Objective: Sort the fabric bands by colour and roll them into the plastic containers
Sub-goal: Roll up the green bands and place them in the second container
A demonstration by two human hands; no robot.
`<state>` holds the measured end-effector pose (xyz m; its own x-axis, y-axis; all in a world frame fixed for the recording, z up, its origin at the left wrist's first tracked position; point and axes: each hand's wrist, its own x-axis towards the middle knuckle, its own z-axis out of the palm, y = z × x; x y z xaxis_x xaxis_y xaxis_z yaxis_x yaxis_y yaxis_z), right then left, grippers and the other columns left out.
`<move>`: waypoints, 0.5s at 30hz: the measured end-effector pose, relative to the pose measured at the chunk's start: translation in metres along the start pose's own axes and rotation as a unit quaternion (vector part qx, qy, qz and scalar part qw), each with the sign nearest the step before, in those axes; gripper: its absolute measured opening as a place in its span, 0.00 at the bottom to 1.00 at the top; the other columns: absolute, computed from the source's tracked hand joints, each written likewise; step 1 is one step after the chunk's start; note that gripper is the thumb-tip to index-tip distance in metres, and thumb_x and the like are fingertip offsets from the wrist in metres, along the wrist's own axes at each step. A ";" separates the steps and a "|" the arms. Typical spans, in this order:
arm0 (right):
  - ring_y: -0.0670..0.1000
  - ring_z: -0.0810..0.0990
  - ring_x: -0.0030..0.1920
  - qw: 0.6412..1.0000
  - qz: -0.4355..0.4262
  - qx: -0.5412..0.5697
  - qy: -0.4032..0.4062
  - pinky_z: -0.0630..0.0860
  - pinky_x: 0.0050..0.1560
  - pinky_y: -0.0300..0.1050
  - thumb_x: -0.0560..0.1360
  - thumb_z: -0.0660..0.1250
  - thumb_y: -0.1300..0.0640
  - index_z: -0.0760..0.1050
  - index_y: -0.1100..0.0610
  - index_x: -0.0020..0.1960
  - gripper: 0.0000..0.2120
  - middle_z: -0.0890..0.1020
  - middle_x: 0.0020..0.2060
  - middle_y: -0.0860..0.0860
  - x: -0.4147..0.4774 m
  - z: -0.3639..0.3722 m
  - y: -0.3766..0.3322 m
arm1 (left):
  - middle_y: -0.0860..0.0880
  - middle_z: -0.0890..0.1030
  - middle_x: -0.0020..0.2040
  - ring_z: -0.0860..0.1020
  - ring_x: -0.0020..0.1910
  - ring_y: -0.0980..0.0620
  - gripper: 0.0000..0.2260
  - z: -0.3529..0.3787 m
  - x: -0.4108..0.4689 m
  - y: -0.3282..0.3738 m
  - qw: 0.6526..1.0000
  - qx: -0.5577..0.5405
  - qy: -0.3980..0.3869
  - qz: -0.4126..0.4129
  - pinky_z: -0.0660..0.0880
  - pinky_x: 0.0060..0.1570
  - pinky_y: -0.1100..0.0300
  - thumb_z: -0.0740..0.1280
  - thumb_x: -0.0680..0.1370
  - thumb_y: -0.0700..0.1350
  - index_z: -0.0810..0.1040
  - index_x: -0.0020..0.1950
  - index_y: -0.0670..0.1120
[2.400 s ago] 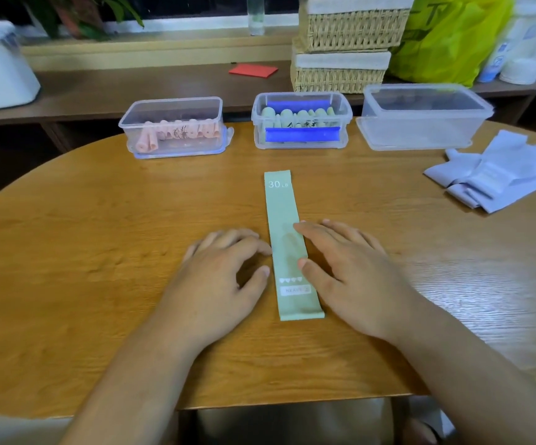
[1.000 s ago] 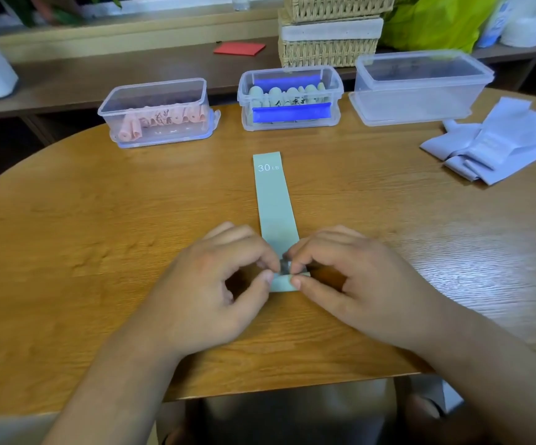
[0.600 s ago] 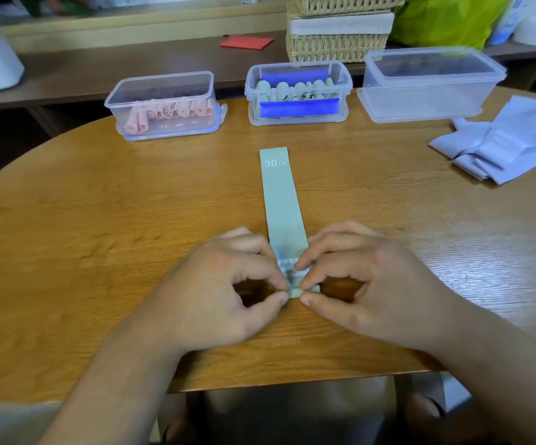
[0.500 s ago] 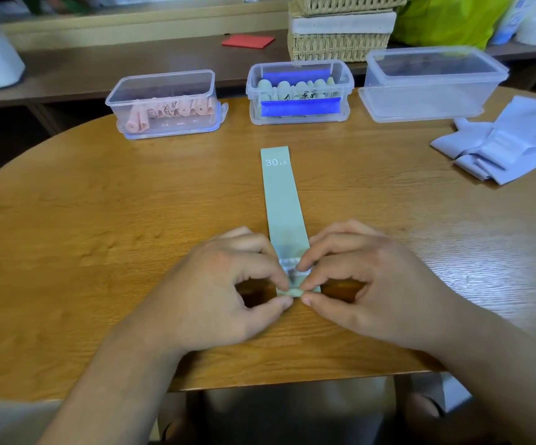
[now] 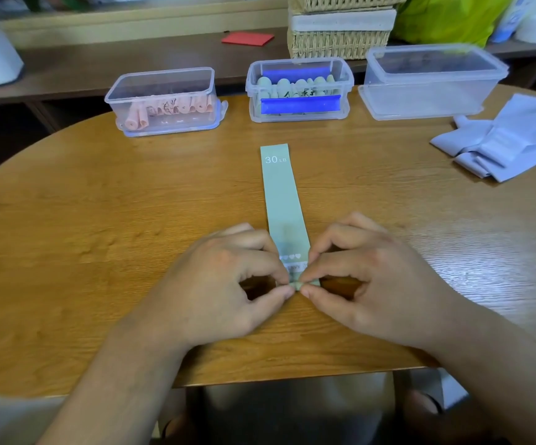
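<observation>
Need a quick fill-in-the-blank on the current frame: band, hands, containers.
1. The green band on the table is printed "____ LB" at its far end.
2. The left hand and the right hand both pinch the band's ____ end.
3. The rolls in the left container are ____.
4. The pile of pale bands lies to the ____ of the green band.

Missing words: 30; near; pink; right.

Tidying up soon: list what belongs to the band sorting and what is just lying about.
In use: green band, left hand, right hand, pink-roll container, green-roll container, third container, lilac bands.
Lying about: wicker baskets, red card, yellow-green bag.
</observation>
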<state>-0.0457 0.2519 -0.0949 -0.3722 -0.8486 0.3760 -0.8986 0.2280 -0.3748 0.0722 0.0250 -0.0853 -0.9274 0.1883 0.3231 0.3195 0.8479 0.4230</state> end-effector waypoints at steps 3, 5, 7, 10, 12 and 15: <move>0.44 0.76 0.56 1.000 -0.003 0.001 -0.008 0.75 0.54 0.43 0.78 0.74 0.44 0.88 0.44 0.52 0.07 0.80 0.50 0.38 -0.001 0.000 0.000 | 0.62 0.79 0.47 0.78 0.48 0.55 0.05 0.000 0.000 0.000 1.000 -0.004 -0.007 0.003 0.77 0.44 0.51 0.76 0.77 0.55 0.86 0.47 0.56; 0.44 0.76 0.55 1.000 -0.003 0.004 -0.012 0.74 0.53 0.41 0.78 0.74 0.44 0.88 0.44 0.51 0.06 0.80 0.49 0.37 -0.001 -0.001 0.000 | 0.61 0.80 0.47 0.79 0.48 0.54 0.05 0.001 0.000 -0.001 1.000 -0.009 -0.006 0.006 0.77 0.44 0.51 0.76 0.77 0.55 0.86 0.47 0.55; 0.43 0.76 0.55 1.000 -0.001 0.008 -0.013 0.72 0.54 0.38 0.78 0.74 0.44 0.88 0.43 0.50 0.06 0.80 0.48 0.37 -0.001 -0.001 0.000 | 0.61 0.80 0.47 0.79 0.48 0.54 0.05 0.002 -0.001 -0.002 1.000 -0.014 -0.006 0.006 0.77 0.45 0.50 0.76 0.77 0.55 0.86 0.47 0.55; 0.44 0.76 0.54 1.000 -0.005 -0.001 -0.006 0.74 0.53 0.41 0.79 0.73 0.45 0.88 0.44 0.50 0.06 0.81 0.48 0.38 -0.001 0.000 0.000 | 0.61 0.80 0.47 0.78 0.47 0.54 0.05 0.002 -0.001 -0.002 1.000 -0.010 -0.004 0.003 0.77 0.45 0.51 0.75 0.78 0.55 0.87 0.47 0.55; 0.45 0.75 0.54 0.999 -0.014 -0.027 0.012 0.75 0.51 0.45 0.80 0.72 0.46 0.89 0.46 0.51 0.08 0.82 0.49 0.40 -0.001 0.002 -0.001 | 0.61 0.79 0.46 0.78 0.47 0.55 0.04 0.002 -0.001 -0.002 1.000 0.000 0.003 0.002 0.76 0.45 0.52 0.74 0.79 0.54 0.87 0.48 0.55; 0.49 0.76 0.55 0.997 -0.022 -0.070 0.037 0.76 0.50 0.51 0.82 0.70 0.47 0.89 0.48 0.51 0.10 0.82 0.50 0.43 0.000 0.005 -0.002 | 0.60 0.80 0.46 0.77 0.47 0.55 0.04 0.003 0.000 -0.003 1.000 0.019 0.017 0.003 0.76 0.44 0.52 0.74 0.80 0.53 0.88 0.49 0.55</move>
<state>-0.0429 0.2494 -0.0988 -0.3425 -0.8226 0.4538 -0.9363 0.2593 -0.2367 0.0710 0.0238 -0.0887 -0.9181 0.1774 0.3544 0.3171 0.8652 0.3884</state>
